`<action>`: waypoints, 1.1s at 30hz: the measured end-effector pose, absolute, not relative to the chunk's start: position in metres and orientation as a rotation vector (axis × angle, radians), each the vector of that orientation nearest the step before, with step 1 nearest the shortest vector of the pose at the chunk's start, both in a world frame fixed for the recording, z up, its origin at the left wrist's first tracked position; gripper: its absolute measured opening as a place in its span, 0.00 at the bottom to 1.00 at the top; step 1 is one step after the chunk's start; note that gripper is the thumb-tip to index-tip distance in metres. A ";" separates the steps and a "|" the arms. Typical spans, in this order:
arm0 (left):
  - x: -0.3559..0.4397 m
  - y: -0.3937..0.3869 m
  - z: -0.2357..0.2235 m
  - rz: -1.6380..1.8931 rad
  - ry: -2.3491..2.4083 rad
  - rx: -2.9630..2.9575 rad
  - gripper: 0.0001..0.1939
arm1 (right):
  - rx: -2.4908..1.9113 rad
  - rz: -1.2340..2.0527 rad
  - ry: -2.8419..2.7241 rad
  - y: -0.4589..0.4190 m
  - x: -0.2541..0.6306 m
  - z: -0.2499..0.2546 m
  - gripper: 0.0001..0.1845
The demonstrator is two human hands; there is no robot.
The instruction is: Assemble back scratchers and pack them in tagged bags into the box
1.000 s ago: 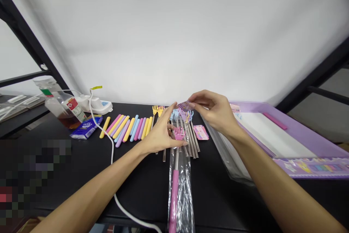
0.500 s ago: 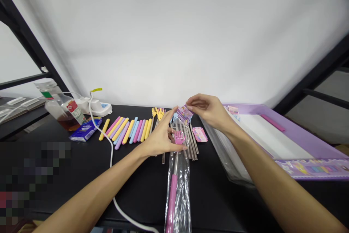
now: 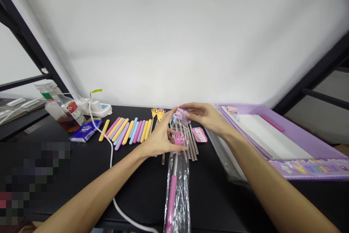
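My right hand (image 3: pixel 207 117) pinches a small pink and purple printed card (image 3: pixel 182 114) above the black table (image 3: pixel 136 185). My left hand (image 3: pixel 160 136) pinches the top of a clear plastic sleeve (image 3: pixel 178 185) that holds a pink back scratcher (image 3: pixel 174 185) with a hand-shaped head; its forefinger reaches up to the card. Under both hands lie several metal rods (image 3: pixel 191 142) with small hand-shaped heads. A second pink card (image 3: pixel 199 134) lies flat just right of the rods.
A row of several pastel handle sleeves (image 3: pixel 128 129) lies left of the hands. Further left are a blue packet (image 3: pixel 85 130), a plastic bottle (image 3: pixel 61 107), a white power strip (image 3: pixel 92 107) and its cable (image 3: pixel 112 153). A purple box (image 3: pixel 283 142) stands at right.
My right hand has lowered the card slightly toward the sleeve's top and turned it flatter. My left hand has stayed on the sleeve.
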State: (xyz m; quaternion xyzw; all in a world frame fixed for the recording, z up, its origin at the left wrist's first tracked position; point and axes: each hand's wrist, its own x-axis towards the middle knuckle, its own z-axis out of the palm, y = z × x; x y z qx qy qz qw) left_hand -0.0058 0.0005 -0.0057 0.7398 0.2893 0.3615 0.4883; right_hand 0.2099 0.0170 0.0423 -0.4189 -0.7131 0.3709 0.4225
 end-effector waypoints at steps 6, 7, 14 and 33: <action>-0.005 0.001 -0.007 0.876 0.716 1.802 0.65 | -1.046 1.059 -1.666 0.010 0.206 0.034 0.17; -0.005 0.002 -0.008 0.879 0.712 1.802 0.65 | -1.058 1.051 -1.649 0.010 0.206 0.034 0.17; -0.005 0.002 -0.009 0.876 0.702 1.784 0.66 | -1.128 0.973 -1.660 0.011 0.211 0.039 0.16; -0.004 0.001 -0.009 0.915 0.741 1.772 0.65 | -1.133 0.816 -1.779 0.009 0.208 0.034 0.24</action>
